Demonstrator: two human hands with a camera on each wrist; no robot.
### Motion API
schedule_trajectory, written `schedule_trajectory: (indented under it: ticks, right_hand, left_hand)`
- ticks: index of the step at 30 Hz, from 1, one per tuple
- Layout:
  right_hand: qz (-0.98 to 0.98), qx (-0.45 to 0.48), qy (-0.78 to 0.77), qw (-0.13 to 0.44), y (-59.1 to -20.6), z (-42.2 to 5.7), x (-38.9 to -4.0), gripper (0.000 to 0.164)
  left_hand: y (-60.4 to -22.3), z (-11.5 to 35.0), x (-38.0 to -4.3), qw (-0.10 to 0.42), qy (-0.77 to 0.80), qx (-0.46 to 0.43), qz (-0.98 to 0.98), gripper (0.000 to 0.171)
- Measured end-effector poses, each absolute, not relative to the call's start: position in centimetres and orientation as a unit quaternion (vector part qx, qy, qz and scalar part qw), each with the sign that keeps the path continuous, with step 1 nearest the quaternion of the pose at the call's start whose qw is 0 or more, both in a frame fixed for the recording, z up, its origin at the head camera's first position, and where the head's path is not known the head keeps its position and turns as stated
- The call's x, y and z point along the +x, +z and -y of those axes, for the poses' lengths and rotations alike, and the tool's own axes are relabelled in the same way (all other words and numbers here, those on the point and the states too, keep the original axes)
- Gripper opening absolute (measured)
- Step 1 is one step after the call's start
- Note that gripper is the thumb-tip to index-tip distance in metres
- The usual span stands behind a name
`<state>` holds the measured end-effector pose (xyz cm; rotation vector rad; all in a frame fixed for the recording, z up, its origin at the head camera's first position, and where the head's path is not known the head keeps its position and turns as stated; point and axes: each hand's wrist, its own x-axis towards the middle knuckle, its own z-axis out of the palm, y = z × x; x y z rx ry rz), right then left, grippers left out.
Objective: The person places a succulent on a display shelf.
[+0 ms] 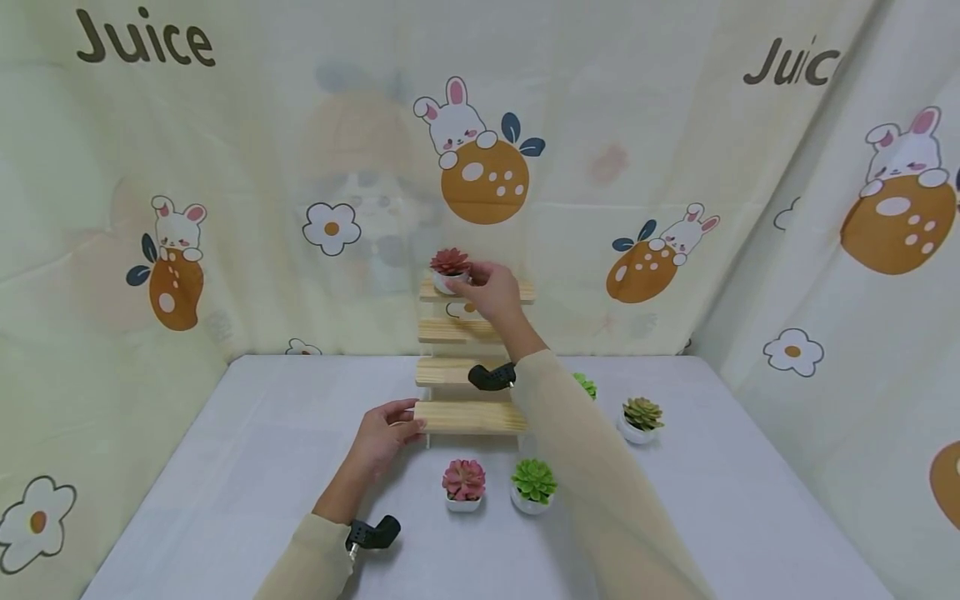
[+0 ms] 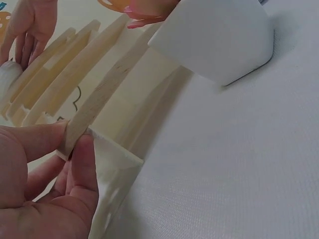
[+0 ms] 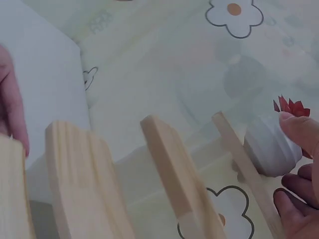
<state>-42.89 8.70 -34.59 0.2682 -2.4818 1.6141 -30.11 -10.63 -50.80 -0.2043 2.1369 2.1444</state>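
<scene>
A small wooden tiered shelf (image 1: pixel 471 417) stands at the back of the table. My left hand (image 1: pixel 381 437) pinches the left end of its lowest board (image 2: pixel 99 94) between thumb and fingers. Up at the top board (image 1: pixel 517 292), my right hand (image 1: pixel 491 292) holds a dark red potted succulent (image 1: pixel 450 261) at the board's left end. In the right wrist view the thumb lies on the ribbed white pot (image 3: pixel 269 147), with the fingers curled on its other side. The pot's base is right at the top board.
In front of the shelf sit a pink succulent (image 1: pixel 464 481) and a bright green one (image 1: pixel 534 483), both in white pots. An olive-green succulent (image 1: pixel 642 415) stands to the right. Another green plant (image 1: pixel 585 385) is partly hidden by the right sleeve. A printed curtain (image 1: pixel 360 317) hangs behind.
</scene>
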Motion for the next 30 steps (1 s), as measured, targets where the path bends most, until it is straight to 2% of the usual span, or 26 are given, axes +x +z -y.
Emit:
schedule_trajectory:
  ticks: [6,12,22,30]
  right_hand:
    - [0.811,0.099,0.565,0.115,-35.5,-9.7,-41.6,0.058]
    - [0.785,0.113,0.598,0.115,-36.3,-11.1,-40.6,0.061]
    - [0.776,0.136,0.601,0.131,-38.9,-14.7,-38.1,0.051]
    - [0.761,0.134,0.623,0.122,-40.7,-17.7,-35.7,0.051]
  left_hand:
    - [-50.7,10.7,-30.1,0.045,0.703,-0.072,-0.706,0.044]
    - [-50.9,10.9,-30.0,0.042,0.708,-0.065,-0.702,0.044]
    - [-51.1,10.5,-30.0,0.042,0.713,-0.056,-0.698,0.043]
    - [-51.1,10.5,-30.0,0.042,0.705,-0.064,-0.705,0.044]
